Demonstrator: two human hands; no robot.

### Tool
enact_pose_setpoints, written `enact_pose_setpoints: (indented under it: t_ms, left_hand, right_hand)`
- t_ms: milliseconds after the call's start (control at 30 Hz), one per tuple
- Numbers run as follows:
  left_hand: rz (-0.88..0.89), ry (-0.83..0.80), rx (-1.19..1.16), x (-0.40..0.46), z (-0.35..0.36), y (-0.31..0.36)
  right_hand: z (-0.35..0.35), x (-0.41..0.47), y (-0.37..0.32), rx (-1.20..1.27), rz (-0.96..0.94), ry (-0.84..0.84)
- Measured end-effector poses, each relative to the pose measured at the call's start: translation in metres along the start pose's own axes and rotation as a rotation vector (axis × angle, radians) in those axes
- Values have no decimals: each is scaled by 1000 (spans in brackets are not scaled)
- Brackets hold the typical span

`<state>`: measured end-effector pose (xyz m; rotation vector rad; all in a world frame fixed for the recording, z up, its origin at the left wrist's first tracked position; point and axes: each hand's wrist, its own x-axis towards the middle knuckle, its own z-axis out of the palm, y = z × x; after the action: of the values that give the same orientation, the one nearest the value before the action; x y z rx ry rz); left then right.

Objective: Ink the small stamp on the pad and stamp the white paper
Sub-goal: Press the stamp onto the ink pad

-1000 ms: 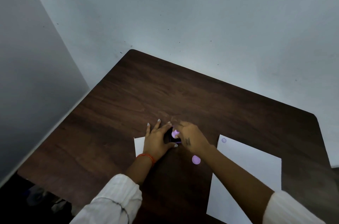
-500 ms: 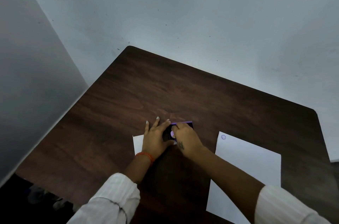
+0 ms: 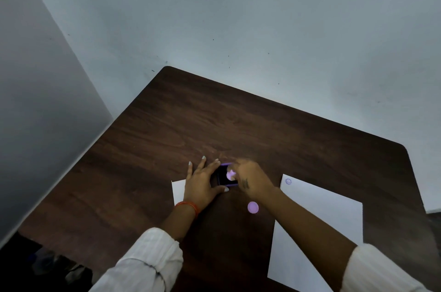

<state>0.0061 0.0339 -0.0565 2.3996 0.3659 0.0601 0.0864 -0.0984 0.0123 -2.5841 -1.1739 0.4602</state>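
So the dark wood tabletop (image 3: 167, 136) takes up most of the view, and the white paper (image 3: 317, 227) lies on its right side, well off to the right of both hands, with one small bluish stamp mark (image 3: 288, 181) already in its far left corner. A second white sheet (image 3: 177, 192) pokes out from under the left hand (image 3: 202, 184), which lies flat with its fingers spread, bracing the left side of the ink pad (image 3: 225, 178), a little dark square with a purple rim.

The right hand (image 3: 250, 179) is the one doing the work. Its fingers are pinched closed on the small stamp (image 3: 231, 174), a pale purple thing sitting right over the pad. Can't tell if it's actually touching the ink.

Next move looks like a carry rightward to the paper. A round lilac cap (image 3: 253, 207) sits loose on the tabletop, just near the right wrist.
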Motion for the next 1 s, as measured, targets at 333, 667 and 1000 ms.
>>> enact_pose_setpoints:
  t_ms: [333,667,1000]
  left_hand:
    - [7,7,5,-1,2,0]
    - [14,9,3,0,1,0]
    - [13,8,11,1,1,-1]
  right_hand:
    - [13,-5,-12,-66,131,-18]
    - [9,-2,-4,18,47,-45]
    - [1,-10,13,-79,28,-71]
